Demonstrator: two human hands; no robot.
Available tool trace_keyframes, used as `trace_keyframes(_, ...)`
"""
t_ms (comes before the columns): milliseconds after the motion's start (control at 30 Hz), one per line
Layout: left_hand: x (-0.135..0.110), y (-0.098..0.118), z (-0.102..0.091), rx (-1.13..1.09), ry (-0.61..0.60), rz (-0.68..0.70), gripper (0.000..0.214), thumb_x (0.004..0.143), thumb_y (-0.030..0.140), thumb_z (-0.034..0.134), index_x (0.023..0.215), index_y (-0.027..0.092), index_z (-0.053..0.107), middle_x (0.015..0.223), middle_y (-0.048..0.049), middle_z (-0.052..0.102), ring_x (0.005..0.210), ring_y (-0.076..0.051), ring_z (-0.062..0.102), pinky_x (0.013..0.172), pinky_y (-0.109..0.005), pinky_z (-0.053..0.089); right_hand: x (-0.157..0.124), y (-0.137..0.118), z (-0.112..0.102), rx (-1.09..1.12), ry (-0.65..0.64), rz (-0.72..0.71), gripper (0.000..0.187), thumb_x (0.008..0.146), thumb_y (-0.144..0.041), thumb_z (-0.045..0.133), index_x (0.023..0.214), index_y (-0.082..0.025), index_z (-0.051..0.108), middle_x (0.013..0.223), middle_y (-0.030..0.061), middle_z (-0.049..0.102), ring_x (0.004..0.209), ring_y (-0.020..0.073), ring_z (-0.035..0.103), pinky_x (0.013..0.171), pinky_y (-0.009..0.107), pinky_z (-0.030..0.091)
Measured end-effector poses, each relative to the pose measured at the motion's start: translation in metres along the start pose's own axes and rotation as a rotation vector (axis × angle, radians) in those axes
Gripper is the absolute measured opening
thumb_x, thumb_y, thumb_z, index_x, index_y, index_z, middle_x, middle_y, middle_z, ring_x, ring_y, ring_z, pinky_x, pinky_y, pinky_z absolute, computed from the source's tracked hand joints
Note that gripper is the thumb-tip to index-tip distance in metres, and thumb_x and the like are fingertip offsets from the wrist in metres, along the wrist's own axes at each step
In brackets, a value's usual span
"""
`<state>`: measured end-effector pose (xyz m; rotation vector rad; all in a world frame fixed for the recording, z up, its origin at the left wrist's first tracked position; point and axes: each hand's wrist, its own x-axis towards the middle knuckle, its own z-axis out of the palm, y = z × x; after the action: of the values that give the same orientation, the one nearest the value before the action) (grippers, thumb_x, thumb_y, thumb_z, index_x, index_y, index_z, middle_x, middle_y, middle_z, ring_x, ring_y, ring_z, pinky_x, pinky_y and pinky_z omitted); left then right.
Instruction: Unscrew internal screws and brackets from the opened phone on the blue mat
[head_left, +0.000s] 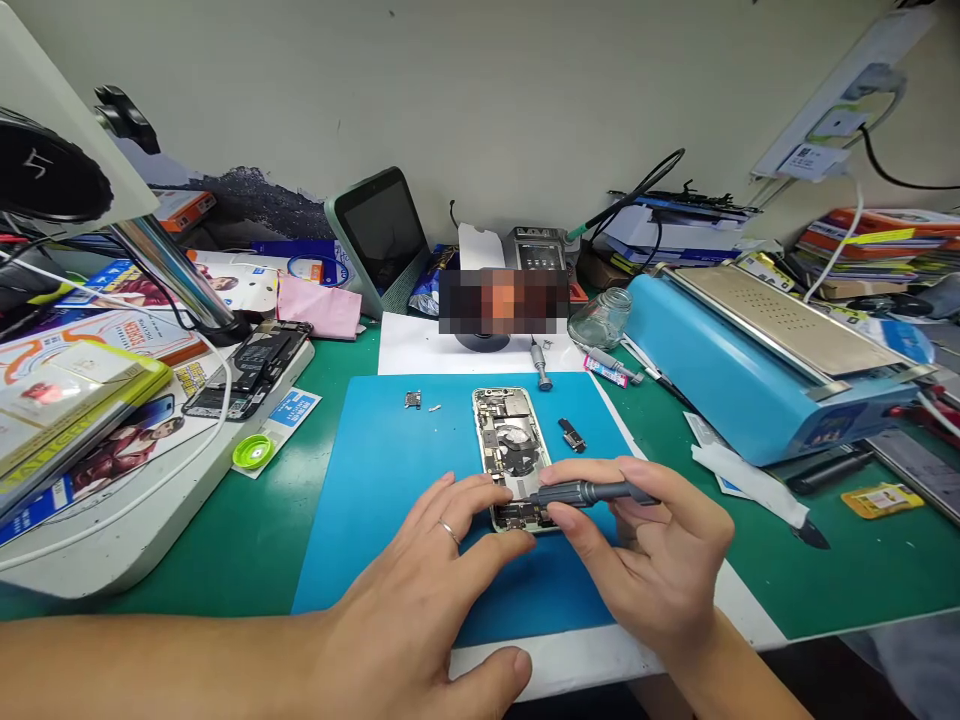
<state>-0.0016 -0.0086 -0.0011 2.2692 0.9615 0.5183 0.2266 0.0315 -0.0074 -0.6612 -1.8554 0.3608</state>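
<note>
An opened phone (507,440) lies face down on a blue work mat (375,500), its inner parts exposed. My left hand (427,590) rests flat on the mat with fingers spread, the fingertips touching the phone's lower left edge. My right hand (660,550) is closed on a grey screwdriver (592,492), held almost level with its tip over the phone's lower end. Small loose parts (413,400) and a black part (572,435) lie on the mat beside the phone.
A blue heating machine (750,370) stands at the right, a glass jar (601,318) and a second screwdriver (541,366) behind the mat. At the left lie a dismantled phone (251,370), a green cap (253,452), boxes and cables. A small screen (382,235) leans at the back.
</note>
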Motion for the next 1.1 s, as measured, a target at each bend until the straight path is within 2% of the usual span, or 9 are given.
trace_keyframes(167,0.001,0.003,-0.004,-0.119,-0.002,-0.068,0.053,0.095,0.030,0.064,0.145,0.029,0.046,0.164,-0.0083,0.038,0.155,-0.034,0.036,0.130,-0.068,0.021,0.001,-0.001,0.001,0.017,0.031,0.044,0.076,0.082,0.008,0.071,0.144,-0.030,0.046,0.108,0.0041,0.078,0.091,0.0220,0.080,0.081,0.040,0.070)
trace_keyframes(267,-0.001,0.003,-0.003,-0.220,0.042,-0.100,0.053,0.095,0.028,0.063,0.144,0.029,0.043,0.159,-0.0081,0.044,0.151,-0.032,0.039,0.128,-0.064,0.028,0.001,0.000,0.001,0.046,0.055,0.090,0.074,0.084,0.009,0.069,0.142,-0.030,0.045,0.108,0.0021,0.076,0.094,0.0188,0.080,0.084,0.037,0.069)
trace_keyframes(367,-0.002,0.000,-0.001,-0.345,0.111,-0.175,0.049,0.098,0.028,0.060,0.144,0.032,0.043,0.152,-0.0054,0.049,0.143,-0.029,0.045,0.121,-0.055,0.039,0.000,0.000,0.001,0.097,0.093,0.142,0.070,0.086,0.008,0.067,0.141,-0.031,0.046,0.108,0.0003,0.075,0.095,0.0147,0.078,0.082,0.028,0.068)
trace_keyframes(433,-0.002,-0.001,0.001,-0.410,0.139,-0.233,0.042,0.102,0.029,0.057,0.141,0.035,0.046,0.147,-0.0031,0.053,0.136,-0.028,0.048,0.117,-0.050,0.040,0.001,-0.001,0.000,0.121,0.121,0.172,0.067,0.087,0.006,0.068,0.139,-0.032,0.047,0.107,-0.0012,0.075,0.095,0.0135,0.078,0.080,0.025,0.067)
trace_keyframes(667,0.006,-0.003,-0.002,-0.571,0.170,-0.334,0.025,0.106,0.037,0.051,0.127,0.029,0.061,0.122,-0.0032,0.062,0.111,-0.024,0.053,0.099,-0.039,0.042,0.025,-0.006,0.000,0.224,0.180,0.269,0.054,0.092,-0.002,0.069,0.133,-0.033,0.050,0.096,-0.0046,0.079,0.089,0.0127,0.077,0.082,0.026,0.065)
trace_keyframes(833,0.010,-0.008,0.002,-0.760,0.243,-0.373,0.031,0.108,0.048,0.050,0.117,0.025,0.070,0.100,-0.0013,0.066,0.092,-0.019,0.056,0.084,-0.031,0.043,0.041,-0.002,0.012,0.311,0.188,0.309,0.048,0.093,-0.011,0.074,0.130,-0.033,0.051,0.092,-0.0036,0.079,0.086,0.0142,0.076,0.078,0.028,0.065)
trace_keyframes(933,0.011,-0.011,0.004,-0.798,0.266,-0.414,0.036,0.107,0.054,0.052,0.116,0.025,0.071,0.093,-0.0004,0.064,0.086,-0.017,0.054,0.078,-0.028,0.043,0.036,0.001,0.020,0.307,0.245,0.332,0.046,0.094,-0.015,0.075,0.131,-0.032,0.052,0.090,-0.0029,0.079,0.084,0.0151,0.076,0.076,0.029,0.066)
trace_keyframes(1100,0.014,-0.013,0.004,-0.916,0.234,-0.507,0.049,0.102,0.065,0.054,0.114,0.020,0.071,0.089,0.0001,0.062,0.059,-0.009,0.042,0.052,-0.024,0.032,0.022,0.000,0.024,0.284,0.251,0.305,0.053,0.095,-0.011,0.072,0.137,-0.034,0.049,0.098,-0.0007,0.079,0.087,0.0162,0.077,0.076,0.031,0.068)
